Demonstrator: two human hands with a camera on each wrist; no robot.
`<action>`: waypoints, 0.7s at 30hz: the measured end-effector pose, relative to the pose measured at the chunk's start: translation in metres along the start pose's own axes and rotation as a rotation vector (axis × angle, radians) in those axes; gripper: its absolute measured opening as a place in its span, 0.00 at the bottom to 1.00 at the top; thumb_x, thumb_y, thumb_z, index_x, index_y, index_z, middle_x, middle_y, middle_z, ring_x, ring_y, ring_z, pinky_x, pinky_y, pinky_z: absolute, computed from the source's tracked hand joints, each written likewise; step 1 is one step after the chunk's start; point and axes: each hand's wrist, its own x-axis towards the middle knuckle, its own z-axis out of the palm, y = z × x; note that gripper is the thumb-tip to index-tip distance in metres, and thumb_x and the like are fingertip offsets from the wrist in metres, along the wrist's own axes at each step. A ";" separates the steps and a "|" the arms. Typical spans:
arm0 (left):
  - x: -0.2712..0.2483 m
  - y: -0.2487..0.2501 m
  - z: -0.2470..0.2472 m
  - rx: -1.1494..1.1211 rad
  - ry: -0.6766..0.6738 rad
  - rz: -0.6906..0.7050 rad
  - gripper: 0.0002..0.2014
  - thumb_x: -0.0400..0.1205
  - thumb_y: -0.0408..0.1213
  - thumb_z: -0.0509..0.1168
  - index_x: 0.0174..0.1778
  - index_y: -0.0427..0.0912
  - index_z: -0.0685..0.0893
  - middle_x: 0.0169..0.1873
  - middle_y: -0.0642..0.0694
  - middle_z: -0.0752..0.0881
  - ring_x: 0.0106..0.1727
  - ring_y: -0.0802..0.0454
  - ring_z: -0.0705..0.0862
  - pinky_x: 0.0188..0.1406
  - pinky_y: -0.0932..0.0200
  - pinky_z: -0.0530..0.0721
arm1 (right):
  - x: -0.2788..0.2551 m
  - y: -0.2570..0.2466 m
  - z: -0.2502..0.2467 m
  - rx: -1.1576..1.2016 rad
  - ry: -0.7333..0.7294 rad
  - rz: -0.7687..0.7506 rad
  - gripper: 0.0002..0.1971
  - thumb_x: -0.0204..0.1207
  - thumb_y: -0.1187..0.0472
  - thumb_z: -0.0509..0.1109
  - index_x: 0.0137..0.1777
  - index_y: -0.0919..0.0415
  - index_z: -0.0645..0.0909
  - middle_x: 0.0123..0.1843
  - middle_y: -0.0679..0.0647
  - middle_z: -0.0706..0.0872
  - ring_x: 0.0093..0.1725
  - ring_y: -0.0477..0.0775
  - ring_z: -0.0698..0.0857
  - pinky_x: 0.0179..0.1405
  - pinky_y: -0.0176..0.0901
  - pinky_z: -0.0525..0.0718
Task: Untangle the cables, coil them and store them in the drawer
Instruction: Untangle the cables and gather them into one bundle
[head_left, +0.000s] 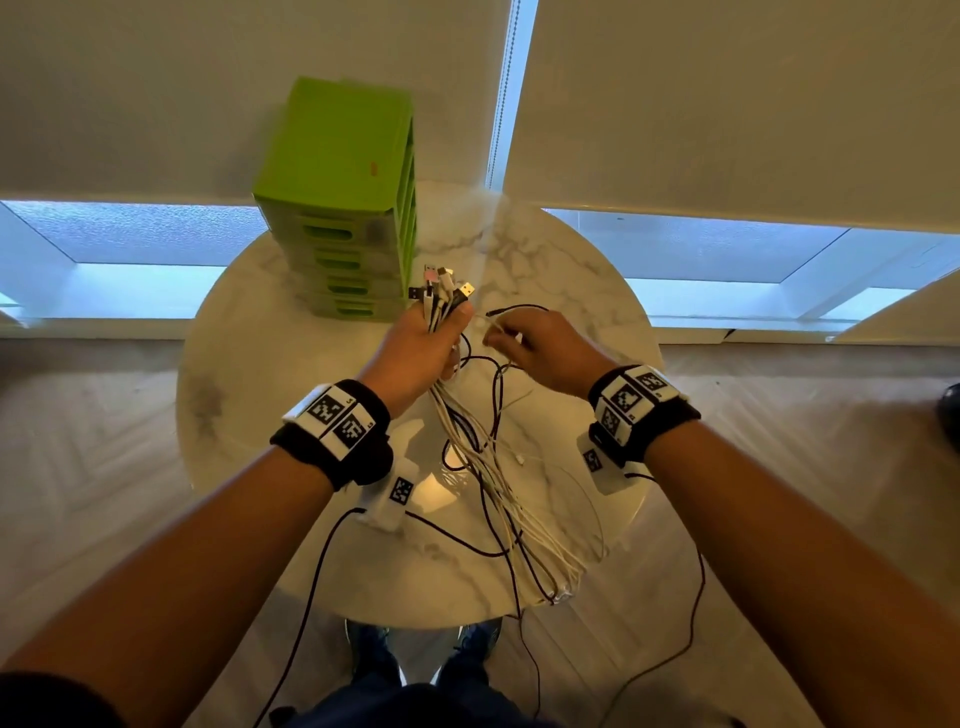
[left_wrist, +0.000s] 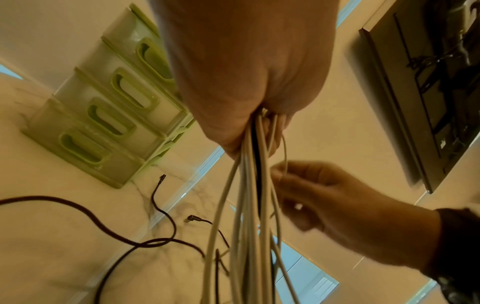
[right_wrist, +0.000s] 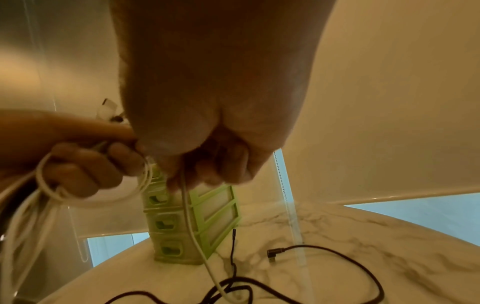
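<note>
My left hand (head_left: 434, 340) grips a bundle of mostly white cables (head_left: 498, 483) just below their plugs (head_left: 441, 286), which stick up out of the fist. The strands hang down to the table's near edge; the left wrist view shows them (left_wrist: 249, 205) running out of the fist. My right hand (head_left: 524, 340), just right of the bundle, pinches one thin white cable (right_wrist: 193, 228) that drops to the table. Black cables (right_wrist: 337, 255) lie loose on the marble. The green drawer unit (head_left: 340, 208) stands behind my left hand with all its drawers closed.
The round marble table (head_left: 571, 270) is small, with its edge near my body. Window blinds (head_left: 727, 104) hang behind it. Black wrist-camera leads (head_left: 311, 582) trail from both wrists over the table edge. A dark object (head_left: 950, 415) sits on the floor at the far right.
</note>
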 end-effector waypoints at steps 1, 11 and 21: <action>-0.002 0.003 0.003 -0.031 -0.015 0.006 0.12 0.91 0.43 0.63 0.41 0.49 0.77 0.28 0.50 0.65 0.24 0.56 0.66 0.24 0.61 0.67 | -0.002 0.001 0.004 -0.002 -0.092 0.024 0.12 0.87 0.52 0.66 0.51 0.58 0.87 0.45 0.51 0.86 0.43 0.48 0.81 0.44 0.36 0.76; -0.016 0.036 -0.001 -0.179 -0.001 0.109 0.14 0.93 0.39 0.59 0.40 0.49 0.69 0.34 0.44 0.56 0.24 0.57 0.59 0.23 0.62 0.61 | -0.030 0.052 0.045 -0.068 -0.311 0.461 0.15 0.87 0.51 0.63 0.63 0.58 0.86 0.63 0.58 0.87 0.64 0.61 0.83 0.61 0.50 0.78; -0.019 0.024 -0.021 -0.106 0.092 0.076 0.15 0.89 0.32 0.61 0.38 0.49 0.68 0.32 0.42 0.58 0.23 0.54 0.62 0.23 0.59 0.61 | -0.018 0.043 0.026 -0.024 -0.025 0.246 0.13 0.88 0.52 0.63 0.56 0.57 0.87 0.47 0.53 0.73 0.46 0.57 0.78 0.54 0.51 0.78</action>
